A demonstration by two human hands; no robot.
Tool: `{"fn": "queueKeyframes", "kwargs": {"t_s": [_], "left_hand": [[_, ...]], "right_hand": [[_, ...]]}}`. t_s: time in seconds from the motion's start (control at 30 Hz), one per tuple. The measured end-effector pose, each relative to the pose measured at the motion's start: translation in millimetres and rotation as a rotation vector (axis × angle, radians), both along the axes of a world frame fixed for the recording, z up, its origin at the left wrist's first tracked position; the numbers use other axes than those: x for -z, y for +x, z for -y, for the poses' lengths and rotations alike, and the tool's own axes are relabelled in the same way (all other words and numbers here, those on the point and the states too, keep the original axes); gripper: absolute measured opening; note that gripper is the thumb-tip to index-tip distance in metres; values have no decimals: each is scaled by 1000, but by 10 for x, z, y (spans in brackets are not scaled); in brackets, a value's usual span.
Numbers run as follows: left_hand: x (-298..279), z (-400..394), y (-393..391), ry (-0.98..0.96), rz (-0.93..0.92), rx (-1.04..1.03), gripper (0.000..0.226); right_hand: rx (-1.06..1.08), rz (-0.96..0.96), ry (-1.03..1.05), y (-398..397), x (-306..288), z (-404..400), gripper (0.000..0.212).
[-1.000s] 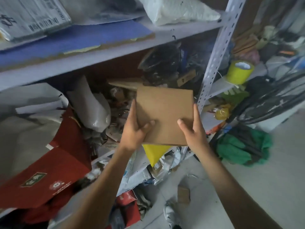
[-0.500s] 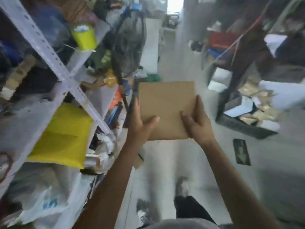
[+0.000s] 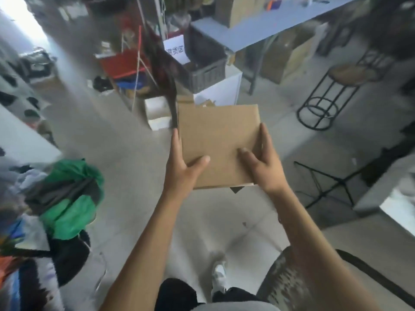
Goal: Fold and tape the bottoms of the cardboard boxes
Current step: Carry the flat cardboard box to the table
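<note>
The person is carrying a flat, unfolded cardboard box (image 3: pixel 219 145) in mid-air above the floor (image 3: pixel 125 176), left hand (image 3: pixel 183 169) and right hand (image 3: pixel 263 163) each closing a grip on a side edge, thumbs on top, keeping it level.

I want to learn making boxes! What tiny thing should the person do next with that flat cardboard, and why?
Probably carry it on to a work surface, perhaps the blue table, before folding. The flat cardboard box is in mid-air above the floor, pinched at its near corners by the left hand and right hand. It is not yet opened, and no tape is in view.
</note>
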State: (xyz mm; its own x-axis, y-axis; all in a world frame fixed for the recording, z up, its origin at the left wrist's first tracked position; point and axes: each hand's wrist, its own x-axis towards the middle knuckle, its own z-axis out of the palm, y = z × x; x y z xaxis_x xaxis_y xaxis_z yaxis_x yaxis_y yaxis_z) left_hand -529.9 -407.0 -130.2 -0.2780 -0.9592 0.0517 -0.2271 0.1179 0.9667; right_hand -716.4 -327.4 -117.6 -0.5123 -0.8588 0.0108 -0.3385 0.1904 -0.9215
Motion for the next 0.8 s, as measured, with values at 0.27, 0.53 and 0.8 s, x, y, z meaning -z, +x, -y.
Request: {"fn": "queueKeyframes", "kwargs": {"t_s": [0.27,0.53,0.8], "left_hand": [[-5,1182,-1150,5,-35,244,94],[-222,2449,-2388,-19,-27,485,100],[-231,3260,-4002,-32,-31,627,98]], "right_hand": [[214,-48,-12,-915,-57,771,88],[440,-54,-56,-1876,-245,1660,81],[574,-30,-88,-3213,-182,2313,81]]}}
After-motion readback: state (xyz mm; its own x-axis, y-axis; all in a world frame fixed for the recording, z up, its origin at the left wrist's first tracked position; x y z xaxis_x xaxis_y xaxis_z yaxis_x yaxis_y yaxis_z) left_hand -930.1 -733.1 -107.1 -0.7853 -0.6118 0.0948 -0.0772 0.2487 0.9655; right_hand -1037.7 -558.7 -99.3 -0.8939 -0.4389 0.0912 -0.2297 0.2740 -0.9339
